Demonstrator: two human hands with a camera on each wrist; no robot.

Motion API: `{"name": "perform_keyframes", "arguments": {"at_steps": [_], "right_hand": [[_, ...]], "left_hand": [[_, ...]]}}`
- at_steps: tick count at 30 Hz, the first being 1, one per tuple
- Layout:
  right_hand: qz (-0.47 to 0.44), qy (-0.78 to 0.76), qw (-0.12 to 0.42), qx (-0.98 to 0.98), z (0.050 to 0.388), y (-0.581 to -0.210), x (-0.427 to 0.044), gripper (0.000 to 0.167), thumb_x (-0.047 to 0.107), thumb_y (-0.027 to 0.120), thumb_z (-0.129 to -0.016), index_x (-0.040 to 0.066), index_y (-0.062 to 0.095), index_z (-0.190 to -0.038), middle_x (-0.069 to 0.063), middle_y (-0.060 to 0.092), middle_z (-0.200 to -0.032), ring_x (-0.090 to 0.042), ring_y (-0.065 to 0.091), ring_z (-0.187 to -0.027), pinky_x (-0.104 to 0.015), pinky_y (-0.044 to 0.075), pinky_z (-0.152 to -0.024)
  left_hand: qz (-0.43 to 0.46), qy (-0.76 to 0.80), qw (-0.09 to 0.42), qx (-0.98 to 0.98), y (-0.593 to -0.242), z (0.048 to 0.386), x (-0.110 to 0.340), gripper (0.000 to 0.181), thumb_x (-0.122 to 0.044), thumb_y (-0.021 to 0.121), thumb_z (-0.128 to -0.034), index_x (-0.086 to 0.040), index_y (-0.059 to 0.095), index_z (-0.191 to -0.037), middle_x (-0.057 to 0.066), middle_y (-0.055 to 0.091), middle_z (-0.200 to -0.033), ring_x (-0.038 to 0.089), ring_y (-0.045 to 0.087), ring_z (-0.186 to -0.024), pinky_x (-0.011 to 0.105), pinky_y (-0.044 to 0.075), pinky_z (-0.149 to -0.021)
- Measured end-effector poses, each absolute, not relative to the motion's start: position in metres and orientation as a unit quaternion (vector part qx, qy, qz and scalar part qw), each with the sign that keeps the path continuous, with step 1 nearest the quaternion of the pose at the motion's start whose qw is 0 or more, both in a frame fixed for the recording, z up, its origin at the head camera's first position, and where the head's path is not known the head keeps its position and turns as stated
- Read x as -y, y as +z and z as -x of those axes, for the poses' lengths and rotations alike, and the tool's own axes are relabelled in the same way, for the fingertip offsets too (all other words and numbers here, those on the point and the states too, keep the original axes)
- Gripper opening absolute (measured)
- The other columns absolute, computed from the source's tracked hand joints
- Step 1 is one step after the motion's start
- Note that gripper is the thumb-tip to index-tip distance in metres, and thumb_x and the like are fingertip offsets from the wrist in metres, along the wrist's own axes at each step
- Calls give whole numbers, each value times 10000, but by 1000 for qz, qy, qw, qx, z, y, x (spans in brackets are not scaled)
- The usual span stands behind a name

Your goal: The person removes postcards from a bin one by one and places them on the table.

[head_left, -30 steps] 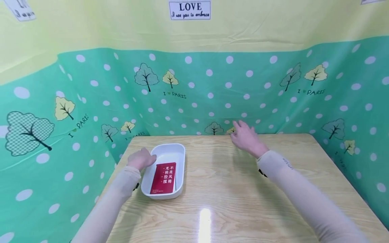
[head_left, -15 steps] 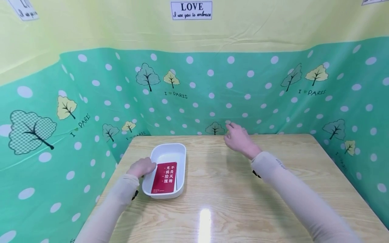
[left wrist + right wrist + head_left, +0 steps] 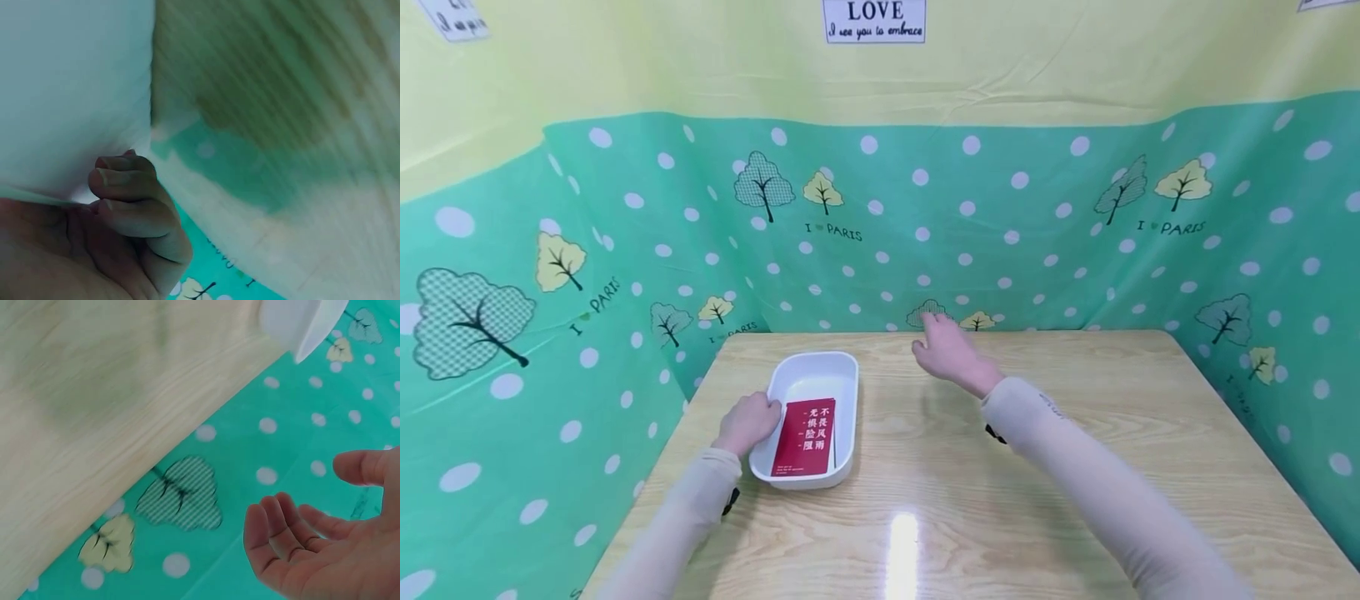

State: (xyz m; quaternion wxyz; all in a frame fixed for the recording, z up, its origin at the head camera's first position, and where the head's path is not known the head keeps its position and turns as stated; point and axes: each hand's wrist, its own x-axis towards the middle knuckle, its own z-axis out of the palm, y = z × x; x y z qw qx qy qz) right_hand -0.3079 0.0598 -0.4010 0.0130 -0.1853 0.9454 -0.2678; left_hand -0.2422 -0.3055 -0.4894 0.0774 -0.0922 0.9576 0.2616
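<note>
From here I'd worry about the white tray (image 3: 817,373) at the desk's (image 3: 1000,500) left: the left grip (image 3: 749,422) is curled round its left rim only, so a lift could tip it and slide the red booklet (image 3: 805,437) inside. The right grip (image 3: 951,354), loosely bent near the far edge, holds nothing. Tray and booklet run lengthwise near to far, lettering upright to the person.
</note>
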Motion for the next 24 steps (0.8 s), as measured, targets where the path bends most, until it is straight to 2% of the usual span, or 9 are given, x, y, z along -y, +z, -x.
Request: {"name": "perform_keyframes", "arguments": {"at_steps": [4, 7, 9, 11, 14, 16, 18, 24], "right_hand": [[184, -283, 17, -941, 302, -400, -41, 647, 270, 522, -1066, -56, 325, -1590, -268, 414, -1585, -414, 412, -1458, -539, 371, -1186], [174, -295, 18, -940, 297, -401, -25, 647, 260, 535, -1064, -62, 328, -1585, -259, 460, -1555, -396, 491, -1398, -517, 431, -1146], [161, -316, 27, -935, 294, -402, -14, 650, 258, 538, -1068, -59, 317, -1591, -250, 530, -1482, -370, 623, -1218, -488, 544, -1013], [153, -339, 42, -927, 290, -404, -1, 620, 254, 528, -1076, -58, 342, -1579, -230, 622, -1322, -307, 690, -958, -429, 609, -819], [152, -364, 62, -917, 284, -409, 17, 536, 236, 526, -1077, -77, 441, -1503, -163, 651, -1014, -209, 592, -620, -337, 546, -538], [161, -364, 71, -915, 279, -413, 28, 474, 219, 541, -1067, -92, 517, -1424, -127, 623, -889, -165, 552, -574, -298, 513, -489], [168, -355, 79, -916, 273, -416, 38, 461, 212, 560, -1055, -101, 536, -1393, -119, 617, -875, -159, 554, -589, -283, 501, -485], [162, -339, 105, -921, 258, -427, 64, 582, 212, 580, -1052, -135, 411, -1487, -192, 651, -1015, -198, 621, -673, -294, 538, -514]], "left_hand": [[99, 266, 71, -956, -492, 245, 302, 482, -261, 398, -1073, 128, 592, -1282, 142, 643, -850, 265, 680, -784, 402, 625, -653], [97, 272, 65, -955, -492, 247, 297, 495, -265, 399, -1073, 128, 582, -1314, 171, 674, -919, 282, 699, -823, 406, 632, -667], [101, 279, 63, -953, -493, 247, 296, 506, -263, 404, -1078, 131, 559, -1354, 196, 691, -971, 299, 717, -853, 414, 640, -674], [111, 282, 63, -951, -494, 245, 295, 510, -261, 412, -1081, 125, 542, -1387, 201, 701, -991, 305, 728, -866, 418, 643, -675], [122, 280, 64, -950, -496, 241, 297, 497, -252, 425, -1081, 119, 547, -1388, 174, 698, -949, 286, 727, -838, 424, 644, -669], [124, 278, 65, -950, -496, 239, 299, 484, -250, 427, -1077, 115, 564, -1364, 150, 682, -888, 264, 712, -795, 418, 640, -656], [120, 276, 65, -952, -497, 239, 299, 479, -248, 430, -1074, 116, 575, -1350, 132, 667, -853, 246, 700, -765, 412, 638, -646], [115, 290, 66, -948, -495, 238, 297, 494, -250, 437, -1074, 112, 552, -1390, 137, 678, -890, 248, 706, -778, 405, 641, -641]]}}
